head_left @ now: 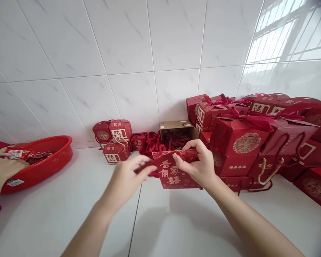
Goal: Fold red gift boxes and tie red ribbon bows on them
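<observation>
A red gift box (173,175) with light lettering is held up above the white surface, in the middle of the head view. My right hand (199,162) grips its upper right part, thumb on the front and fingers over the top. At the upper left of the box, my left hand (132,171) pinches a dark red piece that looks like a flap or ribbon; the fingers partly hide it. Just behind the box stands an open cardboard carton (180,125) with dark red pieces inside. Red ribbons (153,144) lie in a heap beside the carton.
Small red boxes (113,137) stand against the tiled wall (131,100). Several red gift boxes with bows (246,139) are stacked at the right. On the left, another person's hands (5,167) reach into a red plastic basin (53,167) holding red packets.
</observation>
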A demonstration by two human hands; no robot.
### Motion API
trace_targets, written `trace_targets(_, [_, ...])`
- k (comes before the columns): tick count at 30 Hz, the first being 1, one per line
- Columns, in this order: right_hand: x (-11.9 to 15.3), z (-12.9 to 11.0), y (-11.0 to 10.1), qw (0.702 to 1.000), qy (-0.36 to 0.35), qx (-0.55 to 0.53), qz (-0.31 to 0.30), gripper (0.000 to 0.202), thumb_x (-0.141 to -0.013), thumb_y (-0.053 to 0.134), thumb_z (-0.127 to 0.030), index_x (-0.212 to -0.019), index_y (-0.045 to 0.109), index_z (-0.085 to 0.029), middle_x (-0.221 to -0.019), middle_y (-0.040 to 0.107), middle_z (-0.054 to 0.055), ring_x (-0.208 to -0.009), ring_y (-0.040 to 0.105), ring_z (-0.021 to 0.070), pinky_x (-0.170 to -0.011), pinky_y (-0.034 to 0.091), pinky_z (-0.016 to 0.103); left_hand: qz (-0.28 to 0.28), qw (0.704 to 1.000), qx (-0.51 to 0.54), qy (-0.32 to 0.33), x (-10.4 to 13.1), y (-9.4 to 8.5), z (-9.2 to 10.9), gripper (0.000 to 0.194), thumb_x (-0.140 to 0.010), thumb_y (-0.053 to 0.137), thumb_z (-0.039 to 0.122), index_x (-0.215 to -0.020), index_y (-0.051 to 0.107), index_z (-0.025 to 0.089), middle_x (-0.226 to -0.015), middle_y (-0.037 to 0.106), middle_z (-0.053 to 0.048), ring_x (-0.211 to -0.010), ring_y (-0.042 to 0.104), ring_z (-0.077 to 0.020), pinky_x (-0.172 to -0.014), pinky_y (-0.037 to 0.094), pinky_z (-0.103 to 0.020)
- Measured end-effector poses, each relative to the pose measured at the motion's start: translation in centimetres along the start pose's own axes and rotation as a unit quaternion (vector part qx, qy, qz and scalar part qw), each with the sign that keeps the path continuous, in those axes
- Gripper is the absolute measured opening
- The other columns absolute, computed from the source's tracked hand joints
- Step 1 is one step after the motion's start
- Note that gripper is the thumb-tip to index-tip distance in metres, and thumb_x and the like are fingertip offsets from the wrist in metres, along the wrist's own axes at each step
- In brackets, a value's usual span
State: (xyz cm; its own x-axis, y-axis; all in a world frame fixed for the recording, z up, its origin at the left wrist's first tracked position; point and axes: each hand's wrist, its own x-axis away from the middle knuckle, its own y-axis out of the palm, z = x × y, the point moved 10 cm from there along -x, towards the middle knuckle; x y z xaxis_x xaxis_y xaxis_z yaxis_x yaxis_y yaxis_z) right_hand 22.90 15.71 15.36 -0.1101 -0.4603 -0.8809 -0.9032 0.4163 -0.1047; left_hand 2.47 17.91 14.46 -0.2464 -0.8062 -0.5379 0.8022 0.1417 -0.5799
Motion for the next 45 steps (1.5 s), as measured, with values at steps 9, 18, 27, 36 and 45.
trace_targets(9, [1.9,-4.0,3.4,0.958,-0.099,-0.152,-0.223,0.026,-0.074,0.073,-0.022,-0.080,0.048,-0.023,-0.065,0.057,-0.004,-0.054,0.051,0.0093,-0.048,0.041,0.020,0.068,0.969,0.220,0.089,1.9,-5.6,3.4,0.022,-0.084,0.072,0.026,-0.104,0.065,0.029,-0.073,0.070,0.005,-0.064,0.064,-0.0122,-0.058,0.057,-0.023])
trace_targets(18, [2.4,-7.1,2.3,0.954,-0.182,-0.154,-0.184,0.022,-0.080,0.070,-0.020,-0.085,0.049,-0.023,-0.064,0.060,-0.001,-0.053,0.059,0.0121,-0.047,0.048,0.022,-0.052,0.979,0.173,0.097,3.3,-1.0,6.1,0.019,-0.096,0.048,0.023,-0.103,0.065,0.025,-0.094,0.073,-0.009,-0.083,0.071,-0.0220,-0.073,0.061,-0.036])
trace_targets(27, [2.1,-6.8,1.9,0.961,-0.180,-0.133,-0.161,0.021,-0.080,0.068,-0.019,-0.089,0.049,-0.023,-0.065,0.061,-0.001,-0.051,0.058,0.0125,-0.046,0.047,0.023,-0.028,0.979,0.157,0.124,3.3,0.3,6.6,0.022,-0.082,0.066,0.011,-0.094,0.075,0.028,-0.115,0.065,-0.010,-0.090,0.068,-0.0216,-0.068,0.060,-0.031])
trace_targets(36, [1.6,-6.5,1.3,0.966,-0.189,-0.091,-0.149,0.021,-0.080,0.067,-0.017,-0.089,0.049,-0.023,-0.067,0.062,0.000,-0.053,0.061,0.0144,-0.048,0.049,0.024,0.043,0.972,0.217,0.084,3.0,-0.4,6.4,0.021,-0.083,0.067,0.011,-0.094,0.078,0.024,-0.082,0.077,-0.006,-0.069,0.069,-0.0160,-0.054,0.056,-0.022])
trace_targets(45, [1.9,-7.0,1.8,0.962,-0.199,-0.103,-0.156,0.020,-0.081,0.066,-0.018,-0.089,0.048,-0.023,-0.064,0.060,-0.001,-0.052,0.059,0.0133,-0.046,0.047,0.023,0.038,0.970,0.209,0.113,3.2,-0.4,6.4,0.023,-0.082,0.066,0.006,-0.093,0.078,0.023,-0.081,0.076,-0.006,-0.069,0.070,-0.0162,-0.053,0.056,-0.021])
